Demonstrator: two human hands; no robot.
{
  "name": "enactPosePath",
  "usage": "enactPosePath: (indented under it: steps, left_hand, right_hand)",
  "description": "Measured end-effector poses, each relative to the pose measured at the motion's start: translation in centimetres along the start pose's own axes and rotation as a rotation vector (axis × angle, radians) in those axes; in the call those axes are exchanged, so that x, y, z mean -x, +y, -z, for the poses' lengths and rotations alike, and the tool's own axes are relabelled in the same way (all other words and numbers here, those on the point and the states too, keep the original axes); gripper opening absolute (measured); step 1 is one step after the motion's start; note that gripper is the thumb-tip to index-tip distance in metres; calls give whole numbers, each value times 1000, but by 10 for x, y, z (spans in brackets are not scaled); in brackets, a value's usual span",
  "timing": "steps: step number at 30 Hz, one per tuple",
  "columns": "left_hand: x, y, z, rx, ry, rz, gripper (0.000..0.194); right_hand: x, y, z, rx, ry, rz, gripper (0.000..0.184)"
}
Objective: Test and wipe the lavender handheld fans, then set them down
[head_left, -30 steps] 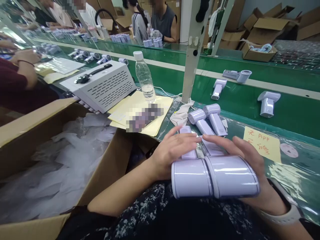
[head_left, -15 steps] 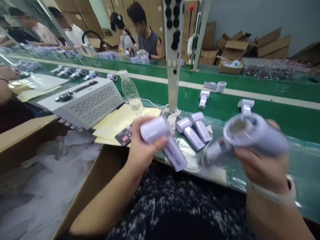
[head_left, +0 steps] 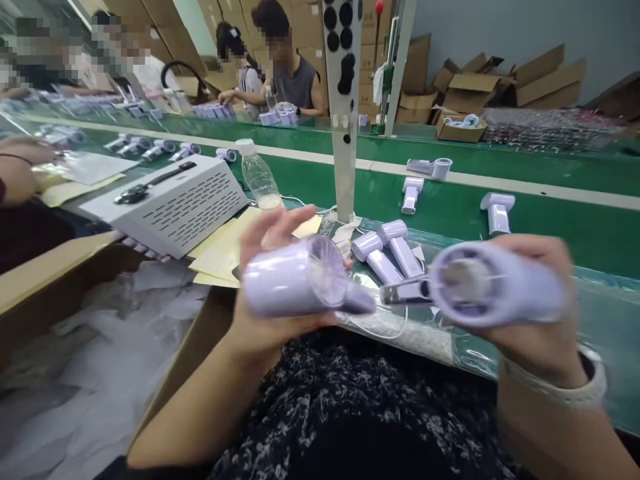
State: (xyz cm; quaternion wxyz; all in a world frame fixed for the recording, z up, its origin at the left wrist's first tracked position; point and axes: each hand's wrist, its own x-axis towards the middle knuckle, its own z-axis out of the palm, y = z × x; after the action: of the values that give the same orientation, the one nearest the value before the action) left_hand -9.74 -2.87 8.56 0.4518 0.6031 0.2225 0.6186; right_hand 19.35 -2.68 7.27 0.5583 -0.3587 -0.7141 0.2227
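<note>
My left hand is wrapped round a lilac handheld fan shaped like a small hair dryer. Its round open end faces right, and the handle points right, partly hidden behind the head. In my right hand is a second lilac fan, gripped by the barrel with its open end turned towards me and left. That one's handle sticks out to the left and looks open, with dark and metallic parts inside. The two fans are apart. Beyond them, a pair of lilac fans lies on the bench.
More fans rest on the green conveyor. A post, a bottle and a grey slotted box stand ahead. At left is a carton of translucent bags. Several people work across the line; a person's arm reaches in at left.
My left hand has turned its fan so the open end shows and the handle swings rightward. The right fan has levelled, its handle now pointing left; both hands still hold their fans.
</note>
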Motion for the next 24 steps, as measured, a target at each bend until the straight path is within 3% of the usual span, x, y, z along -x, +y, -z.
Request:
enactPosePath:
  steps: [4, 10, 16, 20, 22, 24]
  left_hand:
    - [6, -28, -3, -252, -204, -85, 54]
    - [10, -48, -1, -283, -353, -213, 33]
    - [14, -38, 0, -335, -288, 105, 16]
    - [19, -32, -1, -489, -354, -43, 18]
    - [19, -31, -4, -505, -333, -168, 22]
    - [20, -34, -11, -442, -268, -170, 17]
  right_hand:
    - [5, -4, -27, -14, -114, 97, 55]
    - [18, 11, -42, -153, -151, 201, 48]
    - [34, 15, -43, 19, -87, 329, 34]
    - [36, 12, -39, 59, -82, 382, 43]
    - [34, 10, -39, 10, -88, 327, 40]
    - [33, 8, -43, -102, -72, 179, 47]
